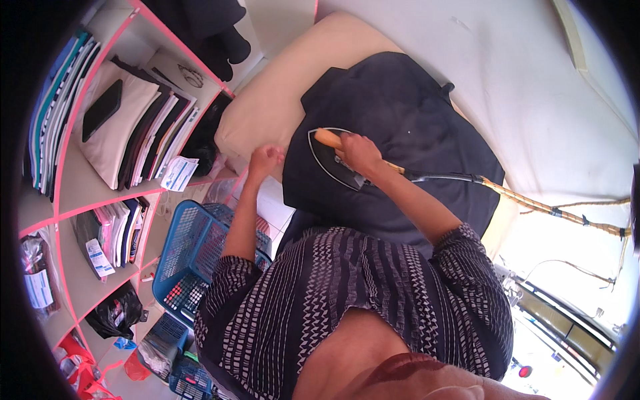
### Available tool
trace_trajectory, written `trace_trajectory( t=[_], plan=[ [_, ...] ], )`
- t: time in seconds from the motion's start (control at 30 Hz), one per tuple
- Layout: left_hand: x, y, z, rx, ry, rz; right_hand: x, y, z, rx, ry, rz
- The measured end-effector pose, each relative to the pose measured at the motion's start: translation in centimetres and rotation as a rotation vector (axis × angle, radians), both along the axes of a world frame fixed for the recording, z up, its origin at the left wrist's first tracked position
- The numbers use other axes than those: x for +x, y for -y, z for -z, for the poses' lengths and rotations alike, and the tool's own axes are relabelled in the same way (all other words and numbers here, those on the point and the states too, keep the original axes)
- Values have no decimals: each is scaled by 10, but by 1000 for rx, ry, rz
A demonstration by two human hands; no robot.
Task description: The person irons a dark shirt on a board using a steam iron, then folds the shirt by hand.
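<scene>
My right hand (359, 152) grips the wooden handle (327, 138) of an electric iron. The iron's dark soleplate with its pale rim (325, 167) rests flat on a dark garment (400, 115), its pointed end towards the upper left. The garment lies spread over a beige padded ironing surface (280, 95) and hangs down at the near side. Just off the garment's left edge is my left hand (266, 160), fingers curled, with nothing visible in it. From the handle's rear, the wrapped power cord (525, 200) runs off to the right.
Pink-edged shelves (57, 150) on the left hold folded clothes (150, 135), a dark phone (102, 111) and a black plastic bag (117, 310). Blue plastic baskets (170, 250) stand beside my left arm. White cloth (500, 60) lies beyond the padded surface. Dark clothing (210, 30) hangs at the top.
</scene>
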State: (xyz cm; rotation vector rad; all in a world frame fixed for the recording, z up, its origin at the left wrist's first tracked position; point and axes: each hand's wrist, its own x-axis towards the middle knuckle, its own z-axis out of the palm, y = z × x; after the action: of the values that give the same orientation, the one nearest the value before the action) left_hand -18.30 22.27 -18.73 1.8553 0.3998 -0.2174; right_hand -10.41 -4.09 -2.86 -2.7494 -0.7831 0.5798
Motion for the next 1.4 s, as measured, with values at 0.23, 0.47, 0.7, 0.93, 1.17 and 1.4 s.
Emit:
trace_trajectory(
  t=[0.23,0.47,0.7,0.93,1.17,1.4],
  plan=[
    [144,32,-69,334,396,-17,-8,6,-5,27,20,71],
    [249,115,-79,506,440,215,-32,129,-7,-101,-20,461],
    [322,160,-55,668,218,419,-6,272,0,-207,202,1054],
    [369,201,-62,490,89,351,-1,294,-14,-91,117,526],
    [399,207,-77,487,70,333,87,183,-4,-69,113,192],
    [337,166,-98,937,51,448,262,113,0,-90,160,508]
  ],
)
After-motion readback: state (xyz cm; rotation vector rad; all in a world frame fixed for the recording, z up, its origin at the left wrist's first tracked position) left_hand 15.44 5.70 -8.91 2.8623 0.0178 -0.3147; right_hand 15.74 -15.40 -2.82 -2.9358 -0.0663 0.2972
